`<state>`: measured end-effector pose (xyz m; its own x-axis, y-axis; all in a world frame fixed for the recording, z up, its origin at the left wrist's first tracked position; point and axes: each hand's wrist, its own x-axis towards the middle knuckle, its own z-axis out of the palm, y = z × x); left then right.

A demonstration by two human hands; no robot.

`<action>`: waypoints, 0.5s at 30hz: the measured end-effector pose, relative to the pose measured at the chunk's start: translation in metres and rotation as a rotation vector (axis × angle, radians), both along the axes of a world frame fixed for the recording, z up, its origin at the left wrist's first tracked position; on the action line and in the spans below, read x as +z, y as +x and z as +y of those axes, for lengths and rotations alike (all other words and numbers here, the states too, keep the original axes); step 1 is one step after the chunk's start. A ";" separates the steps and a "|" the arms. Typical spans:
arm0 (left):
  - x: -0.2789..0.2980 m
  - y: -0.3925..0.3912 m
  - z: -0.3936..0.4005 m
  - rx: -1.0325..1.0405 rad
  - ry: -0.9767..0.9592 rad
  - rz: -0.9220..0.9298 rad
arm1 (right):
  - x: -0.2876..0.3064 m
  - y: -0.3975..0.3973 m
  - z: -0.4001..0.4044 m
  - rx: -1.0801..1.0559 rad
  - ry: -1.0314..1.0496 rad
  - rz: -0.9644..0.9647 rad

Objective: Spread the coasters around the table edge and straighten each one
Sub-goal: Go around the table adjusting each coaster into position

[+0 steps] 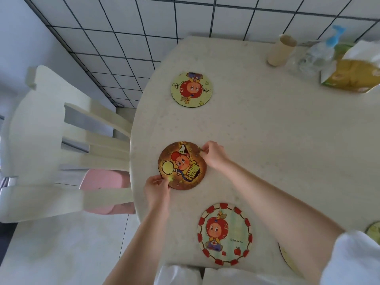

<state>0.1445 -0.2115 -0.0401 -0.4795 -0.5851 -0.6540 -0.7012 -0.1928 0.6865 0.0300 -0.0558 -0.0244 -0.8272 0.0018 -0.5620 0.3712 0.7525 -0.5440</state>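
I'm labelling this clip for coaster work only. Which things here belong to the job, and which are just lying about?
Job:
brown coaster, pinched by left hand and right hand
yellow coaster
red-bordered coaster
table

Lying about:
beige cup
clear bottle
tissue pack
chair

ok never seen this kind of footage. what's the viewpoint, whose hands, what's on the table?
There is one picture, from a wide-angle camera worn on a person's head, looking down at their own bare hands; no robot is involved. The wide lens bends the edges.

The left hand and right hand pinch opposite edges of the brown coaster, which lies flat on the pale table. A yellow coaster lies further along the table edge, and a red-bordered coaster lies nearer the person. At the far end stand a beige cup, a clear bottle and a yellow packet. A white chair stands beside the table.
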 end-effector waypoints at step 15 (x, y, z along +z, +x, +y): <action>0.014 -0.057 -0.024 -0.341 -0.218 0.001 | -0.016 0.035 0.029 -0.244 -0.150 -0.010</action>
